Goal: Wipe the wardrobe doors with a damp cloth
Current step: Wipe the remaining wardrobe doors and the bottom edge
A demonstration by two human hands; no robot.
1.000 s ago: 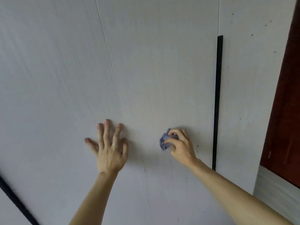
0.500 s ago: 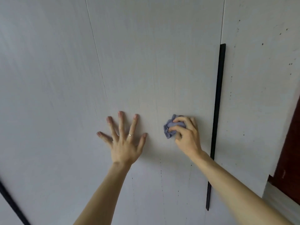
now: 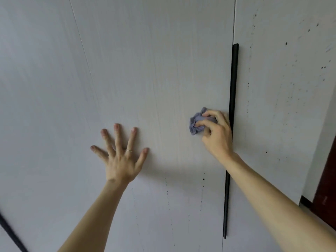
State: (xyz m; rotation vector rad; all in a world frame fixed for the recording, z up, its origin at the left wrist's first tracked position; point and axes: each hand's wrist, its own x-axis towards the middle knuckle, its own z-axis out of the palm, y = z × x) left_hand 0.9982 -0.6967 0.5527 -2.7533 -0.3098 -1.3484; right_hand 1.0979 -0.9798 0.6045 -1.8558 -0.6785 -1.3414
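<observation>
Bunched cloth [image 3: 195,124] pressed on middle wardrobe door [image 3: 154,70], black handle strip [image 3: 232,88] just beside at 3 o'clock. Pinched in right hand [image 3: 216,135]; left hand [image 3: 121,157] at 9 o'clock, splayed flat, bracing. At 6 o'clock, dark specks [image 3: 203,179]: judge firm overlapping strokes downward, door held steady

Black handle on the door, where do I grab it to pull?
Probably the lower stretch of the black handle, below the right hand holding the cloth. It is a long, thin upright strip along the door edge, so hook round it from the front; which side has the lip I cannot tell.
</observation>
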